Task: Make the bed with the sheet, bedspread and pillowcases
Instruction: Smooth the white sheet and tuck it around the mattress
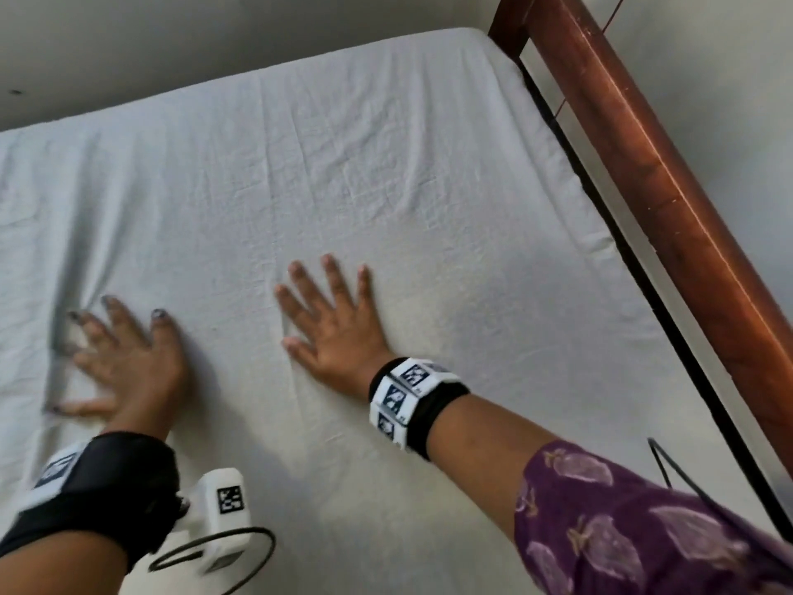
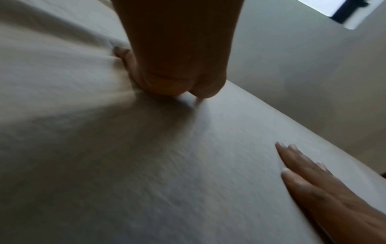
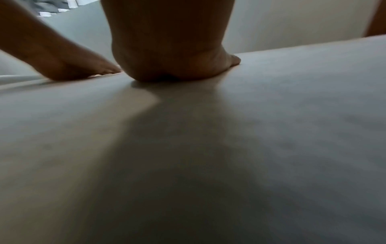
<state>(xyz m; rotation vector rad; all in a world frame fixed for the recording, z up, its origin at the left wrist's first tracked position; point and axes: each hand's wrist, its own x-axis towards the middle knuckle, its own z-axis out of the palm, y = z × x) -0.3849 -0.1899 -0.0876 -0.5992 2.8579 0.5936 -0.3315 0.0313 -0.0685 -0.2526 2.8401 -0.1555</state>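
The sheet point(image 1: 364, 165) is spread over the whole mattress top and appears tucked down along the far edge and at the corner by the wooden bed frame point(image 1: 643, 165). Its surface is mostly flat, though fine creases are seen across the middle and a deeper bunch of folds is gathered just ahead of the left hand point(image 1: 124, 362).

That hand is laid palm-down on the cloth with fingers spread and straight; nothing is gripped. It is blurred in the head view, and the fabric is seen ridged up against its fingertips in the left wrist view, so a sweeping, smoothing stroke toward the left is judged to be under way. The right hand point(image 1: 334, 328) is pressed flat just beside it, fingers fanned and likewise released of any hold. It is probably placed there as an anchor, so that the sheet is kept from being dragged along while the wrinkles are pushed outward.

A wrist band with printed markers point(image 1: 407, 397) is worn on the right forearm, below a purple patterned sleeve point(image 1: 622, 521). No bedspread or pillowcase is visible, so the task is judged to be at its first stage.
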